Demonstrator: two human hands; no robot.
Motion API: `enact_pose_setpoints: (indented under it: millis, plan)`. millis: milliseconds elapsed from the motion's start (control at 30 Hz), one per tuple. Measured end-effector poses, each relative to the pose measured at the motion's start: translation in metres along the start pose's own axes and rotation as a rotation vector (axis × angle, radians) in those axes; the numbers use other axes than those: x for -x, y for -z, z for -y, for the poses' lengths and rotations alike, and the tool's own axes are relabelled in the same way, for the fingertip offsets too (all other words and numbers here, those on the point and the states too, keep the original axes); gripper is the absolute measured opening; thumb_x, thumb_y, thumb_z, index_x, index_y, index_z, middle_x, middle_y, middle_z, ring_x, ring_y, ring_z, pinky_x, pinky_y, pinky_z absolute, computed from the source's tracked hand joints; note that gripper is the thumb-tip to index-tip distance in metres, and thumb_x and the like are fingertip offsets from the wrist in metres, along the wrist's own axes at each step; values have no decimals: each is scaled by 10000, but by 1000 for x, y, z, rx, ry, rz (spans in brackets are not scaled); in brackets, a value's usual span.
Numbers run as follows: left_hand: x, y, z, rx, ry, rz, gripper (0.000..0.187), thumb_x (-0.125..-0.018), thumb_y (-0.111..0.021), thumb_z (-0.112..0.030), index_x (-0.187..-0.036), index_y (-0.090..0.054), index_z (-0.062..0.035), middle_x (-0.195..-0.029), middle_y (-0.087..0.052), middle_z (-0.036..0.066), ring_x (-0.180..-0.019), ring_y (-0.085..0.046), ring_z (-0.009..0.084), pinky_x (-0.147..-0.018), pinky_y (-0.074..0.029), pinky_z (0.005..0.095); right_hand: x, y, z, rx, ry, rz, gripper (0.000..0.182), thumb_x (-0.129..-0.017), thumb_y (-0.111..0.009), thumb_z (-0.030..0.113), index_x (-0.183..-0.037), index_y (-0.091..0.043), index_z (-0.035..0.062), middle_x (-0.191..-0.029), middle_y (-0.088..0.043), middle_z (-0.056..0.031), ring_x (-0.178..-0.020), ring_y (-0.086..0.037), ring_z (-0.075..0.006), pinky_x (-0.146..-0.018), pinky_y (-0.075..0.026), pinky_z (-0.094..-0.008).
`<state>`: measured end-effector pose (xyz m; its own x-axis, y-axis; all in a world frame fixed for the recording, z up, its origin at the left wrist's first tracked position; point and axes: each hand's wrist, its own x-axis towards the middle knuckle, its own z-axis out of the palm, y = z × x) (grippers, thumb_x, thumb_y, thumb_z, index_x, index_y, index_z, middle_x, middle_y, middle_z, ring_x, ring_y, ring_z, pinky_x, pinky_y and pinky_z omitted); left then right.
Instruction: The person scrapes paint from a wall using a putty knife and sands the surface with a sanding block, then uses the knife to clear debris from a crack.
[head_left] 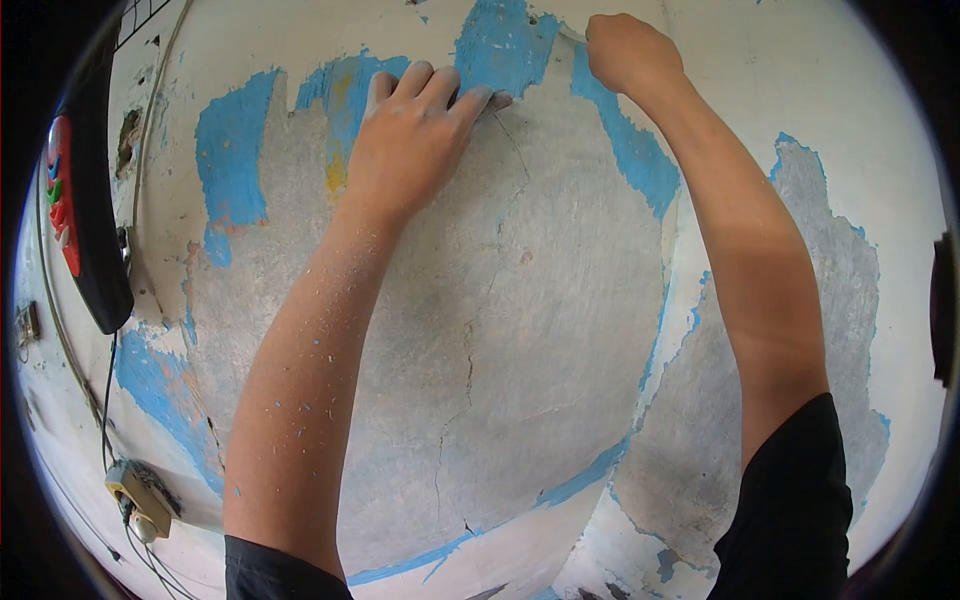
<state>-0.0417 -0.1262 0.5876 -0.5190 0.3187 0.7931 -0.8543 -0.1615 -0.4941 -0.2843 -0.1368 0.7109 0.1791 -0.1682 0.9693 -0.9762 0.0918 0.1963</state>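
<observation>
My left hand (415, 135) rests against the upper wall, back toward me, with its fingers bent, slightly apart and grey with dust. No held thing shows in it. Paint flecks dot the left forearm. Higher up and to the right, my right hand (632, 55) is closed in a fist against the wall. A thin pale edge (573, 35) shows at its left side; what it belongs to is hidden by the fist. Blue paint (505, 45) lies between the hands, with ragged edges. Below is bare grey plaster (560, 290) with a crack running down it.
Cream paint (820, 70) surrounds the stripped area. A black and red device with coloured buttons (80, 220) hangs at left, above a socket block (138, 500) with plugged cords. Cables run along the left wall. Another grey patch (830, 240) lies right of the corner line.
</observation>
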Motion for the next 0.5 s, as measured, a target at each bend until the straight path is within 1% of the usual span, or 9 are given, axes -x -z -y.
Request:
enact_pose_setpoints:
  millis: [67,133,200,267,400,467,500]
  plan:
    - [1,-1,1,-8,-9,0,348,-901,-770,-198,-1244,-718,-207,-1065,-654,39,-1063,-598,246,-941,-461,424,5,-3,-5,-82,50,-32,217,-982,-602,148,-1080,-765,44,-1011,-763,-190,-939,-743,-379,-797,-601,-486]
    - [-2,3,-2,4,-9,15,346,-899,-770,-194,-1242,-717,-200,-1067,-655,40,-1065,-598,245,-945,-462,425,20,-4,-9,-83,77,-56,219,-989,-603,159,-1084,-763,44,-1013,-763,-189,-938,-743,-376,-797,-601,-488]
    - [-1,4,1,7,3,36,345,-898,-770,-189,-1239,-717,-194,-1069,-656,40,-1066,-599,244,-949,-462,425,18,-6,-5,-88,122,-80,221,-996,-603,169,-1089,-761,45,-1015,-763,-187,-937,-744,-374,-796,-600,-489]
    - [0,1,0,3,-11,12,332,-897,-768,-183,-1225,-716,-183,-1076,-656,40,-1074,-596,247,-953,-459,428,13,-14,-4,-130,25,-76,227,-1003,-603,190,-1080,-758,42,-1032,-760,-190,-945,-742,-379,-809,-597,-493]
    - [0,1,-1,7,-12,2,319,-898,-768,-183,-1212,-715,-183,-1076,-655,41,-1081,-595,249,-950,-458,428,17,-11,3,-124,20,-73,229,-1006,-597,192,-1054,-754,33,-1021,-757,-194,-941,-740,-383,-808,-595,-496]
    - [0,0,0,-1,-20,-1,313,-902,-767,-186,-1211,-715,-184,-1075,-656,44,-1083,-596,250,-949,-458,427,25,-11,4,-65,87,-135,251,-905,-552,40,-1024,-773,23,-1021,-768,-196,-957,-756,-378,-765,-614,-496]
    - [0,0,2,-8,-16,-1,313,-902,-767,-186,-1211,-715,-184,-1075,-656,44,-1083,-596,250,-949,-458,427,20,-11,3,-68,93,-141,251,-905,-552,40,-1024,-773,23,-1021,-768,-196,-957,-756,-378,-765,-614,-496]
